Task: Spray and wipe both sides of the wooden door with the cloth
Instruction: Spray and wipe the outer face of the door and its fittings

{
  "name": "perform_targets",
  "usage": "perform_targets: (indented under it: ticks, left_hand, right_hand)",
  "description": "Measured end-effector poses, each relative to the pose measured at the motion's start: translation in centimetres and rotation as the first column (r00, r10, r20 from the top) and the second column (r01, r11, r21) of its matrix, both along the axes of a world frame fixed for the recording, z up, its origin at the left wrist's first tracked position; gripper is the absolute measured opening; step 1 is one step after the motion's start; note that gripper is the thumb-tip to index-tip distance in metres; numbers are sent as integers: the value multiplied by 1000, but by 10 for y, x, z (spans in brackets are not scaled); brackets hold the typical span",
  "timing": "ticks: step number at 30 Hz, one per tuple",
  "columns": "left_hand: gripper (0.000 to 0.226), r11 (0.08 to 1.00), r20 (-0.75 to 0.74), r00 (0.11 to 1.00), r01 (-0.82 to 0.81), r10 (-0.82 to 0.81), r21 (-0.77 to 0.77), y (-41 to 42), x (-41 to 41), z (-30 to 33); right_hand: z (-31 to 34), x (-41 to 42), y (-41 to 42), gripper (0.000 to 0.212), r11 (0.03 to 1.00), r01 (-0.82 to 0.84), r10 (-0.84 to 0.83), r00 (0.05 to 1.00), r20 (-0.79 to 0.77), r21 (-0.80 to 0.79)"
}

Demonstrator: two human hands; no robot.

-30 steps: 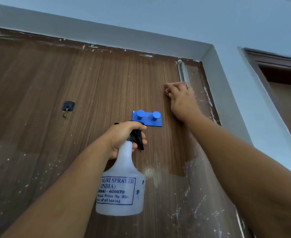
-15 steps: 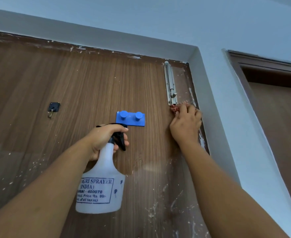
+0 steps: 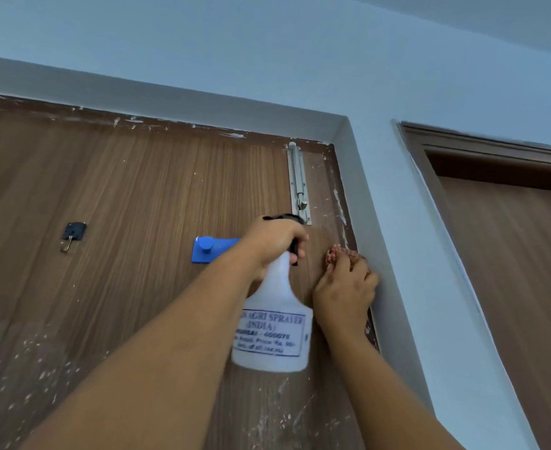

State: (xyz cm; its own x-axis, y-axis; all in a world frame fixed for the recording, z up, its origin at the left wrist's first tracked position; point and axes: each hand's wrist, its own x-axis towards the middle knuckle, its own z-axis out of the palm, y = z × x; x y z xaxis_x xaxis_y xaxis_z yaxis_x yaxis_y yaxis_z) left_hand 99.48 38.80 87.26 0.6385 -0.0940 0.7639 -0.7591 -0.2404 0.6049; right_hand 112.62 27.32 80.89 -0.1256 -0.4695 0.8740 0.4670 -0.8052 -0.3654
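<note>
The brown wooden door fills the left and middle of the view, with white paint flecks low down and along its top edge. My left hand grips the black trigger head of a white spray bottle, held against the door near its right edge. My right hand presses a reddish patterned cloth onto the door beside the frame, just right of the bottle. Only a small bunch of cloth shows above my fingers.
A metal slide bolt is fixed at the door's top right. A blue two-peg hook and a small black hook hang on the door. The pale blue wall and frame border the right; another brown door stands further right.
My right hand with the cloth slid down the door's right edge, from beside the bolt to well below it. My left hand carried the spray bottle right, now covering part of the blue hook.
</note>
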Motion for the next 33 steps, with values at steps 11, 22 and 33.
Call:
perform_targets:
  ticks: [11,22,33]
  left_hand:
    - [20,995,30,998,-55,57,-85,-14,24,27]
    - [9,969,56,990,138,-129,-203,-1,54,43]
    - [13,977,66,989,138,-129,-161,4,71,52]
  right_hand:
    - [29,10,-8,20,989,28,-5,988,157,-145]
    - [201,5,-28,24,898,-305,357,927,118,-318]
    - [284,5,-26,34,921,-34,61,996,58,-388]
